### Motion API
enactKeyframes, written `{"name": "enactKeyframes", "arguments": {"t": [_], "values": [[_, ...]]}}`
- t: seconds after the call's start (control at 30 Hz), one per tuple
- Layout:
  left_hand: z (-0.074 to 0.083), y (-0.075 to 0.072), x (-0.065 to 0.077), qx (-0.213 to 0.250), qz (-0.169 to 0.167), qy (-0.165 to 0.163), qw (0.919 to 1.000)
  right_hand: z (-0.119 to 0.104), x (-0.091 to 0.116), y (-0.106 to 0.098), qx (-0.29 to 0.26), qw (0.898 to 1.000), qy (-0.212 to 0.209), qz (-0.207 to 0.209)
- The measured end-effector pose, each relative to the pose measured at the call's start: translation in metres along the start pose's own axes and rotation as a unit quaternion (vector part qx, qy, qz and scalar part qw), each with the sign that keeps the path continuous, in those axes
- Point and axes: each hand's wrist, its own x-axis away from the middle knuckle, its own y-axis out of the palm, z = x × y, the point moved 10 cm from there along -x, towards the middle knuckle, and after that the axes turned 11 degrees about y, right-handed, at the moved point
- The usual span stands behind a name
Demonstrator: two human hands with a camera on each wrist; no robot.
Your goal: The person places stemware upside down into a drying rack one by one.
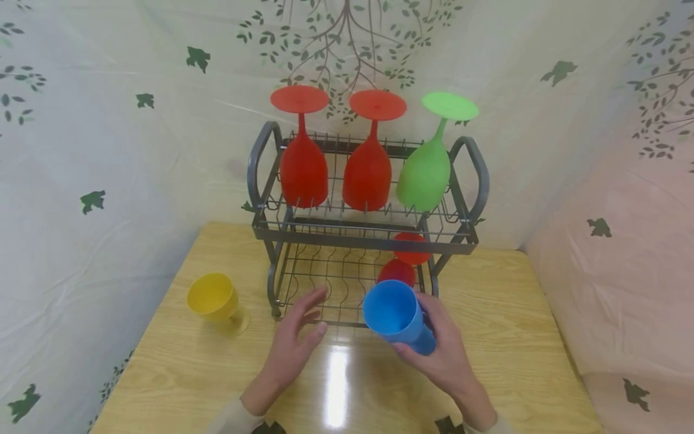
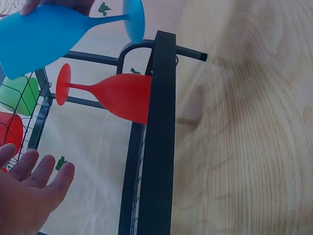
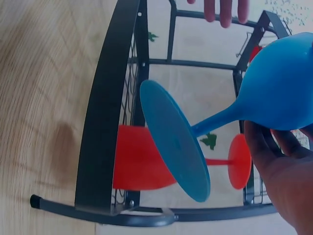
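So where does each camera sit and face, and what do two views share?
Head: worn on the head, facing forward and down at the dark metal two-tier rack; left hand, right hand and sleeve cuffs show.
Left wrist: on that wrist, facing the rack, image turned sideways; left hand at lower left, part of the right at top.
Right wrist: on that wrist, facing the rack, also turned; right hand at lower right, left fingertips at top.
Both wrist views share the blue stemmed goblet and lower-tier red stemmed goblet.

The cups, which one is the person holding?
The blue cup, in the right hand. The yellow cup is on the table; red cups and green cup are upside down on the rack.
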Motion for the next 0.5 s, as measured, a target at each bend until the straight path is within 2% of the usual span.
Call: {"name": "enactKeyframes", "arguments": {"t": [0.1,0.27,0.5], "values": [[-0.002,0.000,0.001,0.034,0.008,-0.015,0.9993,-0.001,-0.002,0.008,0.028,1.000,0.002,-0.005],[-0.004,0.001,0.003,0.080,0.011,-0.045,0.9957,-0.011,-0.006,0.022,0.036,0.999,-0.020,-0.032],[-0.004,0.005,0.004,0.087,-0.013,-0.061,0.9943,-0.018,-0.007,0.038,0.066,0.995,-0.019,-0.067]]}}
